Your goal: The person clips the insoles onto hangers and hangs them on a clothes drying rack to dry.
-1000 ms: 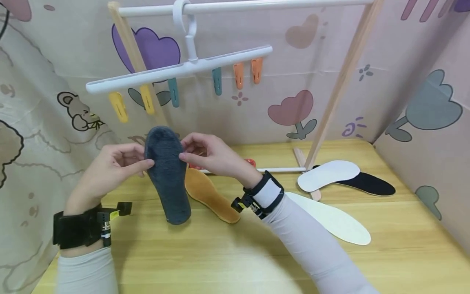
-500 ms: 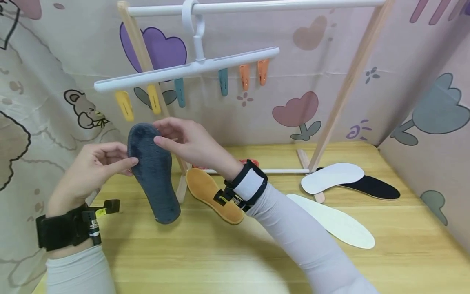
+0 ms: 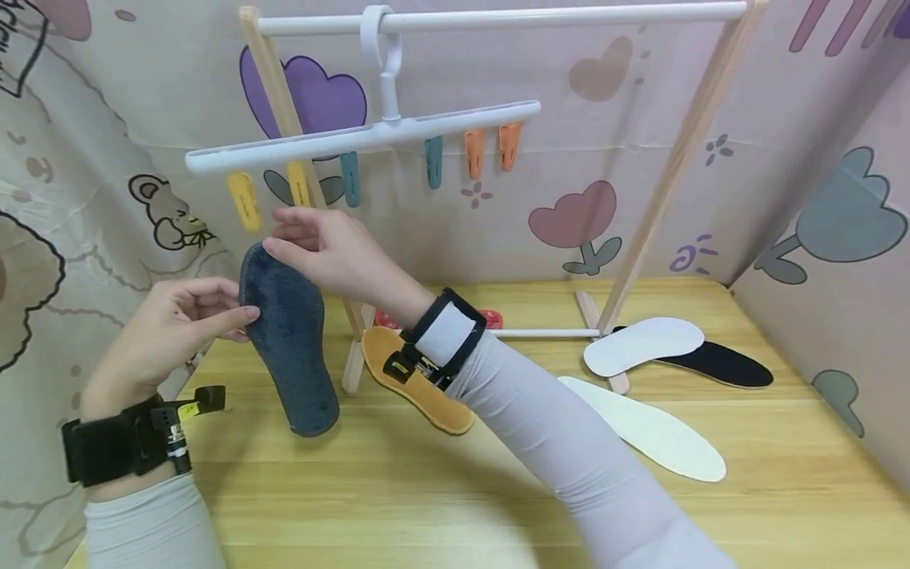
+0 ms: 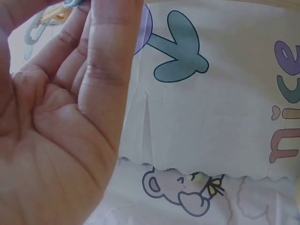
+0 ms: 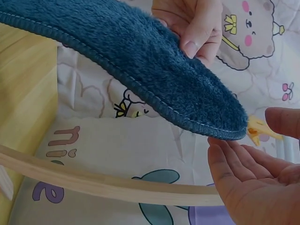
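Observation:
A dark blue-grey fleecy insole point(image 3: 287, 332) hangs upright at the left in the head view, its stitched edge plain in the right wrist view. My left hand point(image 3: 167, 332) pinches its left edge between thumb and fingers. My right hand point(image 3: 327, 249) is at its top end. In the right wrist view its fingers are nearly straight beside the insole's tip, and the thumb stands apart from it. Just above is a yellow clip point(image 3: 245, 201), under the left end of a white hanger point(image 3: 284, 148). The left wrist view mostly shows my left palm point(image 4: 61, 117).
The hanger hooks over a white rail point(image 3: 569, 16) on a wooden frame point(image 3: 682, 158). Teal clips and orange clips point(image 3: 474, 154) hang farther right. A tan insole point(image 3: 419, 387), a white insole point(image 3: 643, 346), a black insole point(image 3: 725, 363) and a cream insole point(image 3: 654, 435) lie on the table.
The dark insole has moved left with my left hand. My right hand has slid from its right edge up and left to its top end, and the thumb has come away.

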Available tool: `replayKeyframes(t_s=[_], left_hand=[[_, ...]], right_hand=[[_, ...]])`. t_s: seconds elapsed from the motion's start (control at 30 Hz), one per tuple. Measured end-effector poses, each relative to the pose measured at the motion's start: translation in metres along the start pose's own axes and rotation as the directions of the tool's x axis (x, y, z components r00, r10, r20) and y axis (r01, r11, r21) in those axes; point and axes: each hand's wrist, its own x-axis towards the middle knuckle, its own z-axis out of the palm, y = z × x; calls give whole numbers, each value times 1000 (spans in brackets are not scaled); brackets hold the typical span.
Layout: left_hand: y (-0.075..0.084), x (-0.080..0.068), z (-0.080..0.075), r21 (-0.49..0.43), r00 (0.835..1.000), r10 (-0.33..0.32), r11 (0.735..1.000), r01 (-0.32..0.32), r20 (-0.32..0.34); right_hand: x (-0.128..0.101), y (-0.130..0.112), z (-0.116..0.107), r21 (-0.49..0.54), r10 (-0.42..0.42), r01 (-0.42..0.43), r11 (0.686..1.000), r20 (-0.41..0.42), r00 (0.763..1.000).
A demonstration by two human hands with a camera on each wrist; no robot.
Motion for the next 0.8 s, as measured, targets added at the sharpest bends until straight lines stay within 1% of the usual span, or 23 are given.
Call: replayKeyframes(t_s=[0.17, 0.3, 0.37, 0.5, 0.7, 0.8], left_hand=[[-3, 0, -2, -3, 1000, -17, 1000, 17, -1], [-3, -1, -3, -1, 1000, -20, 1000, 20, -7], [-3, 0, -3, 2, 1000, -15, 1000, 15, -8], [-4, 0, -5, 1, 1000, -17, 1000, 17, -14], [-5, 0, -6, 0, 999, -33, 999, 33, -23], [-4, 0, -5, -6, 1000, -22, 1000, 22, -19]], right_hand=[[8, -4, 2, 4, 42, -42, 999, 13, 999], [14, -7, 5, 10, 50, -50, 999, 25, 998], [17, -9, 7, 21, 53, -54, 998, 18, 998], [24, -13, 11, 59, 69, -67, 996, -27, 997], [32, -19, 17, 142, 105, -87, 986, -124, 987], [34, -21, 19, 150, 100, -77, 986, -151, 984]])
